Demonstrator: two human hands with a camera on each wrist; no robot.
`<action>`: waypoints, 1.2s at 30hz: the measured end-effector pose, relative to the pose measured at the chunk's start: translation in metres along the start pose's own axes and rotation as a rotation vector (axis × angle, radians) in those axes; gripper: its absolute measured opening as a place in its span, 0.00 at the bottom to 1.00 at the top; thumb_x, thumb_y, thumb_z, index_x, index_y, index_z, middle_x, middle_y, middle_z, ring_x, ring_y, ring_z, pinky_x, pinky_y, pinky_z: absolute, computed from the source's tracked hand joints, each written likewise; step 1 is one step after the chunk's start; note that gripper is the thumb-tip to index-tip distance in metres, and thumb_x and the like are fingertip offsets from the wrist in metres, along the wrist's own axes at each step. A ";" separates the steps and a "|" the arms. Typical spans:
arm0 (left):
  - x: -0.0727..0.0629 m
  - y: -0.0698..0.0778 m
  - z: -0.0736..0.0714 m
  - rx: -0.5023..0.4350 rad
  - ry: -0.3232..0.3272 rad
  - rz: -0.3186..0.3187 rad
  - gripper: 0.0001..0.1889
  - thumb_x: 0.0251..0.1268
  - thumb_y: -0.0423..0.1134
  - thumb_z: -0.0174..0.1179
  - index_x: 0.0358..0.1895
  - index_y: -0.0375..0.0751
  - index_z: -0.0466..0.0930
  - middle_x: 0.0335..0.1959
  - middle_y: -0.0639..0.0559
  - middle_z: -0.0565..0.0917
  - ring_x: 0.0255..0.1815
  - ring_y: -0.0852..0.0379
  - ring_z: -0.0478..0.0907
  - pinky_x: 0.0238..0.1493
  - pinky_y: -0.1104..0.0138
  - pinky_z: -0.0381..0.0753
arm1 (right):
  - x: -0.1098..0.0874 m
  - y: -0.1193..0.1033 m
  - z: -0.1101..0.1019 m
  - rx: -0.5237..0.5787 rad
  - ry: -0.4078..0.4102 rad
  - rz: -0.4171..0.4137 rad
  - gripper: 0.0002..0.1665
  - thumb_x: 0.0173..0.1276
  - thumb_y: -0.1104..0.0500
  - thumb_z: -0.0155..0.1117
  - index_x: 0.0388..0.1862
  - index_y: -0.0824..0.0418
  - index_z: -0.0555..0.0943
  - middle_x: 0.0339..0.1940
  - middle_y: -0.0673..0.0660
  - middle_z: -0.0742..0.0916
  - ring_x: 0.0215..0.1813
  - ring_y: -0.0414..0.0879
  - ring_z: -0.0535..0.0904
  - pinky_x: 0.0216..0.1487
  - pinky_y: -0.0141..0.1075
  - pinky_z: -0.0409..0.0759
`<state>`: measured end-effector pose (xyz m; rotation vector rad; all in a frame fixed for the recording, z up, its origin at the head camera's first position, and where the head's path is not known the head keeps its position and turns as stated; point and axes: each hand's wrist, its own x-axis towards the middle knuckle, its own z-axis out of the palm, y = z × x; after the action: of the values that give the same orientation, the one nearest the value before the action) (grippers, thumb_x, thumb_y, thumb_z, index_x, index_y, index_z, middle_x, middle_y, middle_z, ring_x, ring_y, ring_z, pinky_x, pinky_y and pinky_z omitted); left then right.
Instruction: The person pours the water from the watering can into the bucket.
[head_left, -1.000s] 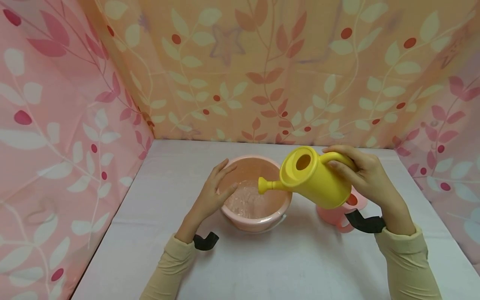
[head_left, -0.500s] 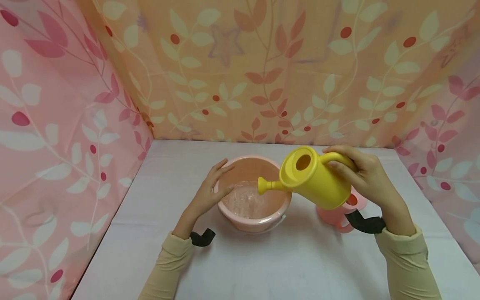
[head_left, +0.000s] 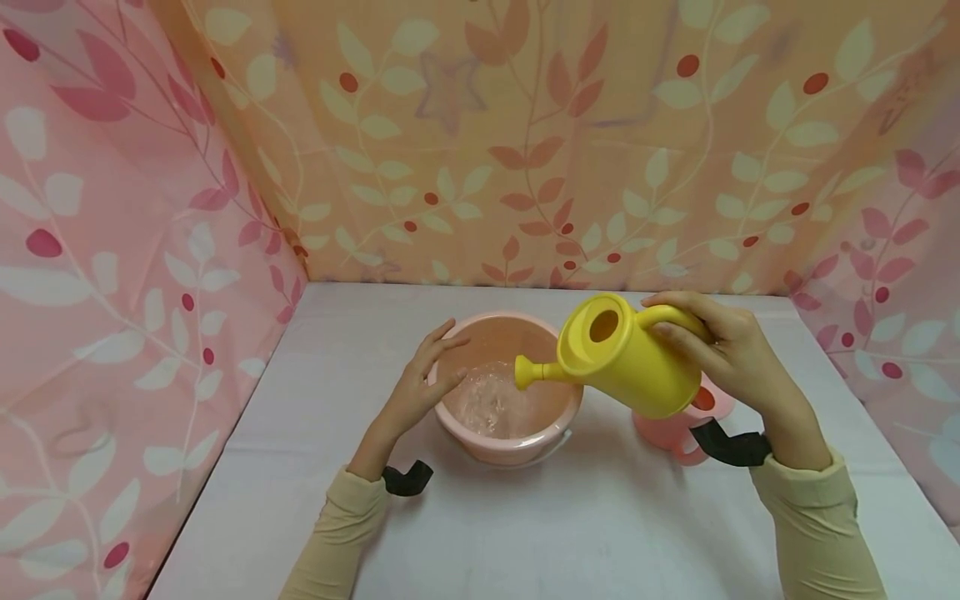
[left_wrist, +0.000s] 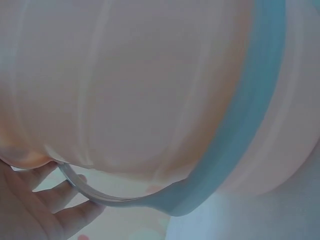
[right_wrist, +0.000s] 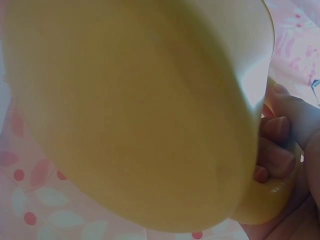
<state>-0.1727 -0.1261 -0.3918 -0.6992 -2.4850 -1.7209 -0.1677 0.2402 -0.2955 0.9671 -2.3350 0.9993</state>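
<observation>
My right hand point(head_left: 720, 342) grips the handle of a yellow watering can point(head_left: 637, 367), its fingers curled round it in the right wrist view too. The can tilts left, its spout over a pale pink bucket point(head_left: 506, 446). Water point(head_left: 491, 404) ripples and bubbles inside the bucket. My left hand point(head_left: 416, 383) rests at the bucket's left rim, thumb and a finger reaching over the edge. Below, in the left wrist view, fairly straight fingers point(left_wrist: 75, 217) touch the bucket's bail handle point(left_wrist: 230, 135).
A pink watering can point(head_left: 671, 433) stands on the white table point(head_left: 570, 533) under the yellow can, partly hidden by it. Leaf-patterned cloth point(head_left: 450, 167) walls in the back and both sides of the table.
The water in the bucket stirs and bubbles in a changing pattern. My left hand has shifted slightly left with the bucket; the right hand and yellow can hold nearly still.
</observation>
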 end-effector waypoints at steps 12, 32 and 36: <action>-0.001 -0.001 0.001 -0.020 0.003 -0.017 0.20 0.64 0.32 0.54 0.60 0.34 0.70 0.73 0.46 0.51 0.75 0.45 0.43 0.65 0.38 0.47 | 0.001 0.000 -0.001 -0.011 -0.016 0.012 0.27 0.49 0.76 0.67 0.50 0.61 0.80 0.44 0.47 0.84 0.44 0.32 0.78 0.50 0.20 0.72; 0.000 0.000 0.000 -0.016 0.005 -0.028 0.17 0.65 0.32 0.54 0.56 0.32 0.72 0.73 0.47 0.51 0.74 0.46 0.44 0.66 0.39 0.46 | 0.003 -0.003 -0.001 -0.011 -0.031 -0.001 0.27 0.50 0.76 0.67 0.50 0.60 0.80 0.43 0.49 0.84 0.45 0.33 0.78 0.52 0.20 0.72; 0.000 0.000 0.000 -0.016 0.006 -0.028 0.17 0.65 0.34 0.54 0.56 0.31 0.72 0.73 0.46 0.51 0.74 0.46 0.44 0.66 0.39 0.46 | 0.003 -0.002 -0.001 -0.016 -0.044 0.022 0.27 0.50 0.76 0.67 0.50 0.61 0.79 0.45 0.46 0.84 0.46 0.32 0.78 0.52 0.20 0.71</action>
<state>-0.1723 -0.1261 -0.3915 -0.6622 -2.4919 -1.7514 -0.1679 0.2386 -0.2919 0.9684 -2.3904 0.9752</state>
